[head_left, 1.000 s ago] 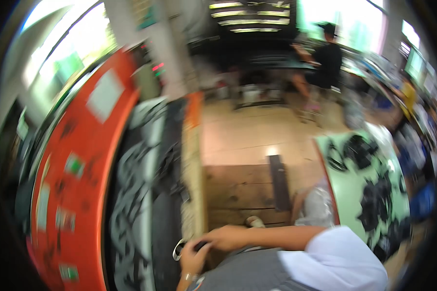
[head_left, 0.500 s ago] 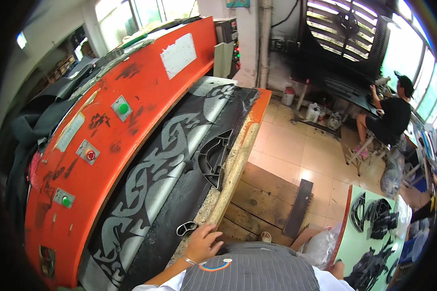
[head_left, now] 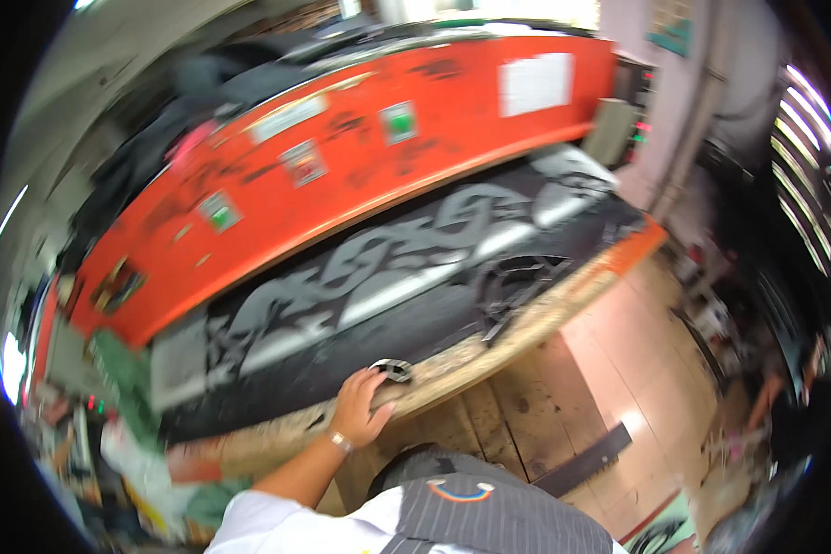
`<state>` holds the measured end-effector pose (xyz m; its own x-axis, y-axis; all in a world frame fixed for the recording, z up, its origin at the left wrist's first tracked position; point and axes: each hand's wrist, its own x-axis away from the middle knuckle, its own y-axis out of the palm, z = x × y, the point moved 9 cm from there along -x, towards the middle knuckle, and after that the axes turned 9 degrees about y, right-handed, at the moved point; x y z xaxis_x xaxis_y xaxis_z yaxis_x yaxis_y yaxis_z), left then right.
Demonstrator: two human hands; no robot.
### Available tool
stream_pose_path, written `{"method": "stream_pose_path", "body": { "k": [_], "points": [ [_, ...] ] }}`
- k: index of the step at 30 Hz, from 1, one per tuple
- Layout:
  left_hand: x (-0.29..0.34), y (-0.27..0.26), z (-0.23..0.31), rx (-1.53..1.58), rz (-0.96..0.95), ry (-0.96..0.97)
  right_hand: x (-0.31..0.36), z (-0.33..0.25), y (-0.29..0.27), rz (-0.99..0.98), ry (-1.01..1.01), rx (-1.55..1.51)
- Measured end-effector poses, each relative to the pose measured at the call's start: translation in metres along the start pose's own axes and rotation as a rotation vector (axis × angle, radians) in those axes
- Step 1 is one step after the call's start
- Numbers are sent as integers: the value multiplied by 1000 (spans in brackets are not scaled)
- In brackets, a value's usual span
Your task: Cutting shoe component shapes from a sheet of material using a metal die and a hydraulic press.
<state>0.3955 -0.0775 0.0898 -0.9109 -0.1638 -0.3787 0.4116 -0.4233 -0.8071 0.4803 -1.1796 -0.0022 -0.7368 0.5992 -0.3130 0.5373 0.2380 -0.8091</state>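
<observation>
My left hand (head_left: 362,411) is over the front edge of the red machine's bed, thumb and fingers apart. Its fingertips reach the small oval metal ring, which looks like a cutting die (head_left: 394,371), on the black sheet (head_left: 379,355); blur hides whether they press on it. Farther right on the same sheet sits a larger curved metal cutting die (head_left: 517,286). Behind them lies a grey strip with black scroll-shaped cut-outs (head_left: 360,263). Only a sliver of my right hand (head_left: 683,546) shows at the lower edge by the green table; its fingers are hidden.
A long red machine beam (head_left: 351,157) with green and red buttons spans the back. A worn wooden edge (head_left: 471,374) runs along the bed's front. Below are wooden boards (head_left: 517,397) and a dark plank (head_left: 586,462). Another person (head_left: 794,425) is blurred at the right.
The view has swung to the right, so the machine lies more crosswise. My left hand has moved from beside the small die to its rim. The green table has mostly left the picture.
</observation>
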Motion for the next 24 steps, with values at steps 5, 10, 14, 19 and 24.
{"method": "stream_pose_path", "body": {
  "k": [5,10,14,19,24],
  "points": [
    [26,-50,5,-136,122,-183,-13,-146,214,113,35,-303],
    [128,-155,-102,-201,443,-648,23,-524,292,-375,-268,-602],
    [159,-193,-204,-289,542,-770,108,-701,306,-541,-481,-656],
    [125,-236,-340,-399,609,-776,204,-832,313,-641,-601,-703],
    [113,-279,-426,-604,539,-1030,276,-960,350,-615,-610,-598]
  ]
}}
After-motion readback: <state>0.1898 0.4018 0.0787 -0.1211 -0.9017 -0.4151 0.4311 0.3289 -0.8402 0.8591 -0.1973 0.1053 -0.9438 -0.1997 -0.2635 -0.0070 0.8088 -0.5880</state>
